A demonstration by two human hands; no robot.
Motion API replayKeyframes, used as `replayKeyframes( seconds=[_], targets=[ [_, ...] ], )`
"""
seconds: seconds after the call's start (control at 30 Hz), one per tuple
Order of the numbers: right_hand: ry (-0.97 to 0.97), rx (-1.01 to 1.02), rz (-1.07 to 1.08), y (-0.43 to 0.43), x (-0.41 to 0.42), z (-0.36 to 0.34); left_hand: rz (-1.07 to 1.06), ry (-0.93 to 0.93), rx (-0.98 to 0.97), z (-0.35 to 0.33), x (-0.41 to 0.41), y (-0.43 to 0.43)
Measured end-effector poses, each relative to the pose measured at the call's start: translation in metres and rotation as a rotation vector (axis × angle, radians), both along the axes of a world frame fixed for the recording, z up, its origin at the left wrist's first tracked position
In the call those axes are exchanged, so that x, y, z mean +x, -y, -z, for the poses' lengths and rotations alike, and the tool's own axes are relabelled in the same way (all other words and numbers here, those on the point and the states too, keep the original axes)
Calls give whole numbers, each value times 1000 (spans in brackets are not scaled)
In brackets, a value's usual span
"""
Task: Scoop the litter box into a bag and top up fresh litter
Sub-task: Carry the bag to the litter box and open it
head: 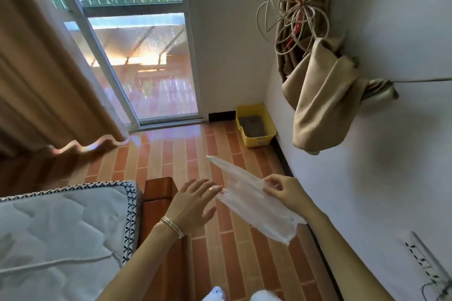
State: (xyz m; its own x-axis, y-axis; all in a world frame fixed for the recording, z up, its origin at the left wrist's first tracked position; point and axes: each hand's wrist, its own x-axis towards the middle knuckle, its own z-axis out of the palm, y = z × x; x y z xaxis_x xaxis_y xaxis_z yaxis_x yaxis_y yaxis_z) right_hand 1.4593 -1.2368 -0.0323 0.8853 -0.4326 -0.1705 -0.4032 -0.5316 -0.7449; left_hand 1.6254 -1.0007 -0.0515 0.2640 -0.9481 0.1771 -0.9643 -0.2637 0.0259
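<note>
Right hand [283, 193] pinches a clear plastic bag [249, 203]; left hand [193, 203], fingers straight, touches it. Opening it looks next, yellow litter box [259, 140] well apart

A flat clear plastic bag [249, 199] is held mid-air; the yellow litter box [255, 125] sits in the corner.

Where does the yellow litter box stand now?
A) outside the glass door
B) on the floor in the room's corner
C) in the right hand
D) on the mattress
B: the yellow litter box sits on the tiled floor in the corner.
</note>
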Motion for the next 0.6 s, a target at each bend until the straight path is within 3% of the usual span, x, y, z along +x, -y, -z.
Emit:
replayKeyframes(
  seconds=[0.6],
  targets=[
    [-17,56,38,154,185,6,-24,-55,-18,7,187,149]
  ],
)
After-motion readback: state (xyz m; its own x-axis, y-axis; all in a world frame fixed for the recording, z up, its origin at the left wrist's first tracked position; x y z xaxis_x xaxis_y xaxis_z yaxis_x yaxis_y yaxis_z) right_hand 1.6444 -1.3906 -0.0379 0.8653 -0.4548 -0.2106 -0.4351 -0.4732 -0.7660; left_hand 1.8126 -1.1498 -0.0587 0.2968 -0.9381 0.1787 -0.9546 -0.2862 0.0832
